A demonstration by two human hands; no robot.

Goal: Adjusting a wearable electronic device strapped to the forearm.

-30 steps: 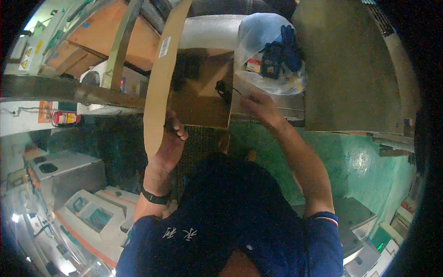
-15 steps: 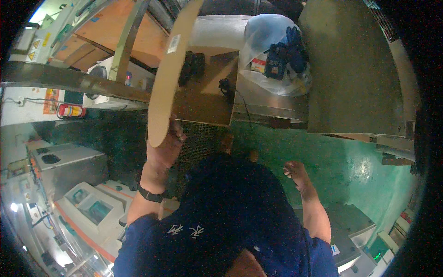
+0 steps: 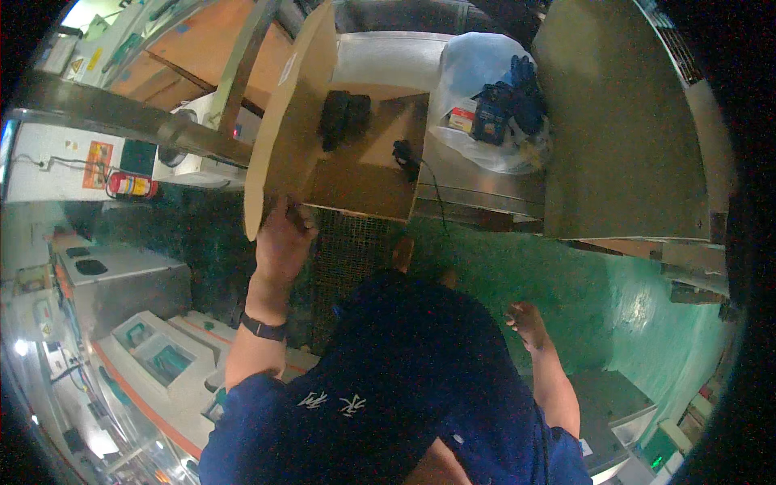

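At the near left corner of an open cardboard box [image 3: 364, 187], my left hand [image 3: 284, 234] is closed with its fingers curled on the cardboard edge. The box's tall flap [image 3: 283, 133] stands up on the left, leaning outward. Inside lies a dark bundle [image 3: 345, 117] whose kind I cannot make out. A black plug-like piece [image 3: 406, 155] rests by the right wall, and its thin cord runs over the side. My right hand [image 3: 525, 323] hangs low on the right above the green floor, fingers curled in, nothing visible in it and touching nothing.
A clear plastic bag [image 3: 461, 153] with dark blue gloves [image 3: 525, 97] and a small red-and-white carton [image 3: 462, 115] sits on the metal table [image 3: 388, 58]. A large greenish-grey panel [image 3: 626, 121] stands to its right. Leftward are a metal beam [image 3: 121, 117], a fire extinguisher [image 3: 132, 185] and machines.
The tall flap has tilted further left with my left hand at its base, so more of the box's inside shows. My right hand is still curled and has shifted little.
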